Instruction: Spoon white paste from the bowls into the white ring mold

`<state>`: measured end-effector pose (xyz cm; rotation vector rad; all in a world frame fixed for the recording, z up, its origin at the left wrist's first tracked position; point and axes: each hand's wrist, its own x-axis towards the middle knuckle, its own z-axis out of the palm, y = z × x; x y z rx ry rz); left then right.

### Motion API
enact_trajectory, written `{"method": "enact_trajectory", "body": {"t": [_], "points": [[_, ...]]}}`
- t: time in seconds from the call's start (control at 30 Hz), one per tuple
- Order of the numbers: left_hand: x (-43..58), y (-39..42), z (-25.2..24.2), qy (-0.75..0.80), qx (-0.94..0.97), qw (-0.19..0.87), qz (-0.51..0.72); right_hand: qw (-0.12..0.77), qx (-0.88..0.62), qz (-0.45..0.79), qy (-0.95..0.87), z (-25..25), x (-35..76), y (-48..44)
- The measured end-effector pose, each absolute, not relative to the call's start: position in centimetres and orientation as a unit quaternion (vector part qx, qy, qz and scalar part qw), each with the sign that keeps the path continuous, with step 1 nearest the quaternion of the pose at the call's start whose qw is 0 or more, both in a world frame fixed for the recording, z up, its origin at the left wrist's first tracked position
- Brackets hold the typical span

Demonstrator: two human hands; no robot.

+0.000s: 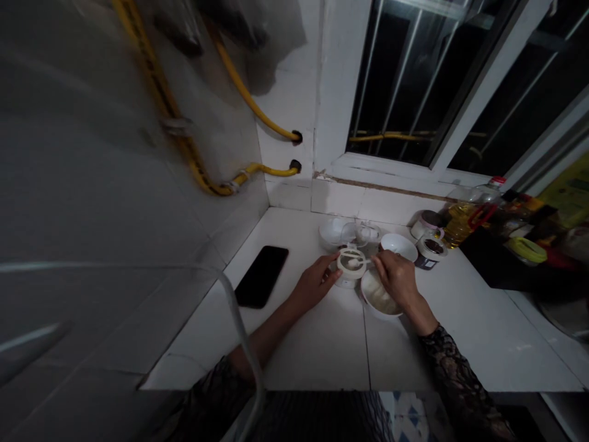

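My left hand (317, 281) grips the side of a small white jar (350, 282) standing on the counter, thumb and fingers against its wall. Between the fingertips of my right hand (396, 277) is the handle of a small white spoon (361, 262). Its bowl is over the jar's mouth, with a little white stuff on it; whether it touches the contents I cannot tell. Partly under my right hand stands a white bowl (381, 299) holding something pale, perhaps flour or dough. Behind it is another white bowl (398, 247), its contents not clear.
A black phone (262, 276) lies left on the white counter (317, 337). Near the wall are a white bowl (335, 233) and clear plastic (365, 232). To the right stand a dark-lidded jar (431, 252), a pink-rimmed jar (427, 224) and an oil bottle (460, 221). A yellow hose (202, 178) runs along the wall.
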<state>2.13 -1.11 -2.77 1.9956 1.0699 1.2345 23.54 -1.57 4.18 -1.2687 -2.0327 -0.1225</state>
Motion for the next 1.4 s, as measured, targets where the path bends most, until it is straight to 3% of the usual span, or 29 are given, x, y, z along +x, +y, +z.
{"method": "enact_trajectory", "body": {"t": [0.1, 0.27, 0.4, 0.5, 0.67, 0.97, 1.2, 1.4], "points": [[2.0, -1.2, -2.5, 0.406, 0.761, 0.254, 0.438, 0.321, -0.438, -0.118, -0.832, 4.1, 23.7, -1.9], [-1.0, -1.5, -0.7, 0.538, 0.739, 0.129, 0.385, 0.405, -0.457, -0.106, -0.785, 4.2, 25.6, -2.0], [-5.2, -1.9, 0.4, 0.708, 0.662, 0.001, 0.247, 0.432, -0.481, -0.073, -0.759, 4.1, 26.6, -2.2], [-7.6, -2.5, -0.1, 0.759, 0.622, 0.018, 0.192, 0.439, -0.483, -0.064, -0.755, 4.2, 26.8, -2.5], [-9.0, -3.9, -2.0, 0.654, 0.709, -0.002, 0.262, 0.448, -0.501, -0.058, -0.738, 4.3, 27.3, -2.7], [-9.8, -4.0, -2.5, 0.646, 0.696, -0.012, 0.314, 0.465, -0.507, -0.048, -0.724, 4.4, 27.7, -2.9], [-8.3, -2.6, -1.9, 0.746, 0.648, 0.001, 0.155, 0.459, -0.509, -0.043, -0.727, 4.3, 27.8, -2.8], [-6.5, -2.1, -0.9, 0.763, 0.635, 0.016, 0.122, 0.454, -0.503, -0.06, -0.733, 4.1, 27.9, -2.8]]}}
